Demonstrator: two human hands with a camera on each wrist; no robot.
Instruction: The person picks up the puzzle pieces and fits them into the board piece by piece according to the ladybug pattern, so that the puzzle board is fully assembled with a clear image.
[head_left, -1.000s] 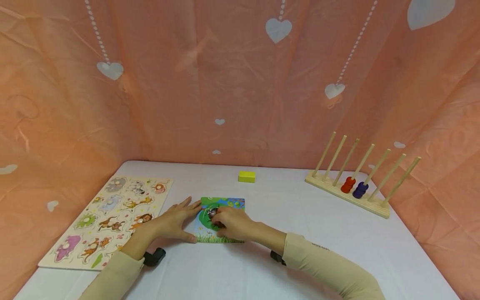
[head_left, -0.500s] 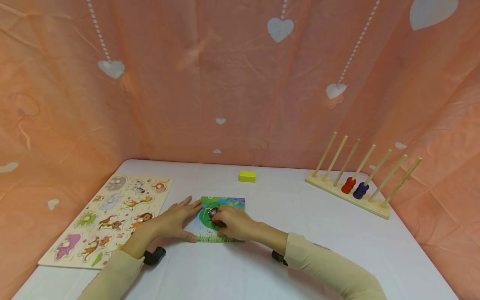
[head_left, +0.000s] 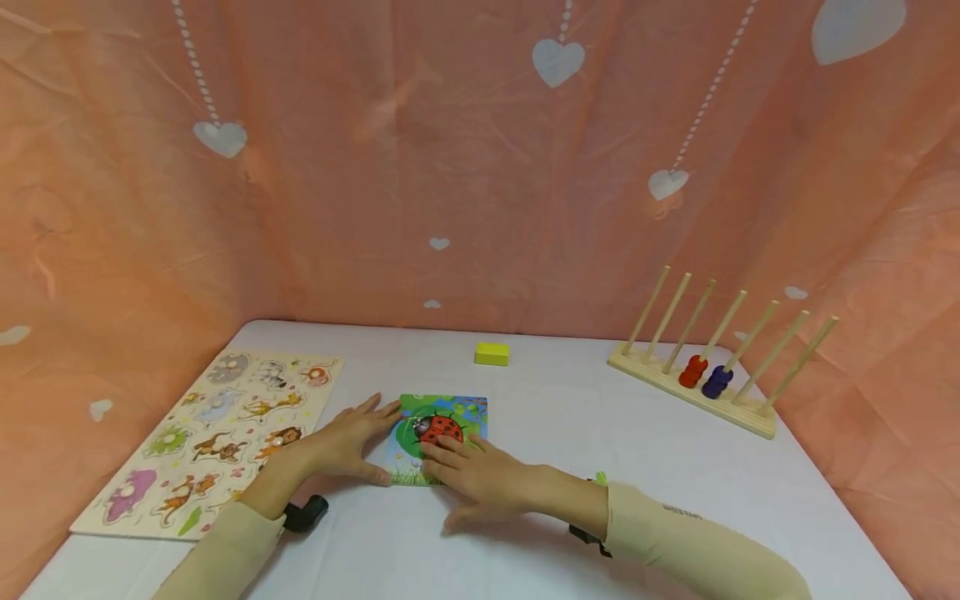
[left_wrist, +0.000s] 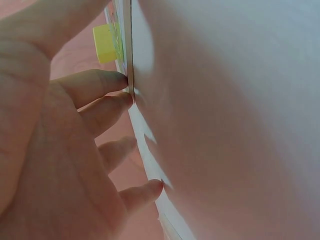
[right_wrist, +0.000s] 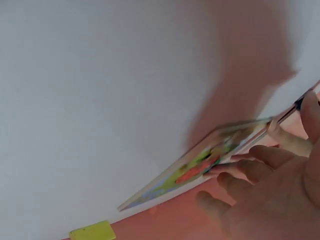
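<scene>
A small picture puzzle board (head_left: 477,408) lies flat on the table, its picture a red ladybug (head_left: 438,427) with black spots on a green background. At its left edge rests my left hand (head_left: 345,442), fingers spread; the left wrist view shows fingertips against the board's side (left_wrist: 129,45). My right hand (head_left: 483,479) is over the board's lower right part, fingers extended and holding nothing. It covers that corner of the picture. From the right wrist, the board (right_wrist: 170,185) appears edge-on beyond the fingers of the right hand (right_wrist: 270,195).
Left of my left hand lies a large wooden animal peg puzzle (head_left: 217,450). A yellow block (head_left: 492,354) sits behind the small board. At the right stands a wooden peg rack (head_left: 690,387) with red beads (head_left: 693,372) and purple beads (head_left: 717,382).
My right hand has let go of the ladybug piece, straightened its fingers and drawn back toward the lower right, uncovering the ladybug. The left hand keeps its place.
</scene>
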